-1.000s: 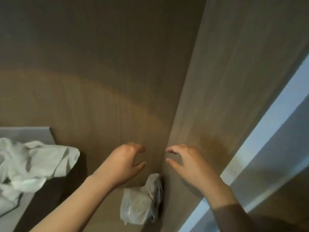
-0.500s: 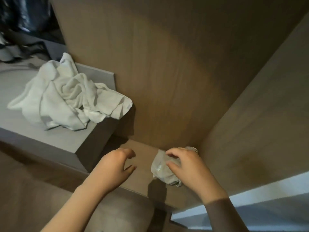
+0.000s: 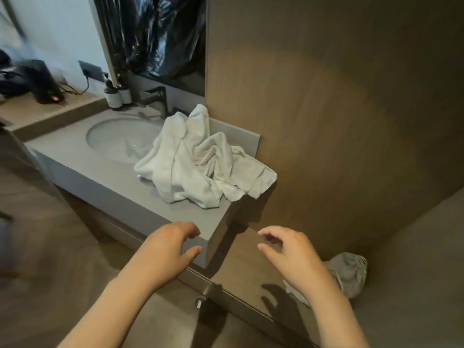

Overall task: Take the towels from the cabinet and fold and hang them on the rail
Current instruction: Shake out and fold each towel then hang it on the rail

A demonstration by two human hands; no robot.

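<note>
A heap of crumpled white towels [image 3: 200, 163] lies on the right end of the grey vanity counter [image 3: 105, 177], against the wooden wall panel. My left hand [image 3: 167, 251] hovers at the counter's near corner, fingers apart and curled, holding nothing. My right hand [image 3: 291, 252] is to its right over a low wooden shelf [image 3: 241, 267], also open and empty. A small crumpled whitish bag [image 3: 349, 273] sits on that shelf just behind my right wrist. No rail shows in the head view.
A round sink basin [image 3: 120, 136] with a dark faucet [image 3: 159, 100] is set into the counter left of the towels. Two soap bottles [image 3: 116, 95] stand behind it. A dark device [image 3: 40, 81] rests on a wooden ledge at far left. Wood panels [image 3: 339, 121] enclose the right side.
My view has swung left and down from the wooden panels to the sink counter. My right hand has come off the small bag, and both hands now hover near the counter's corner.
</note>
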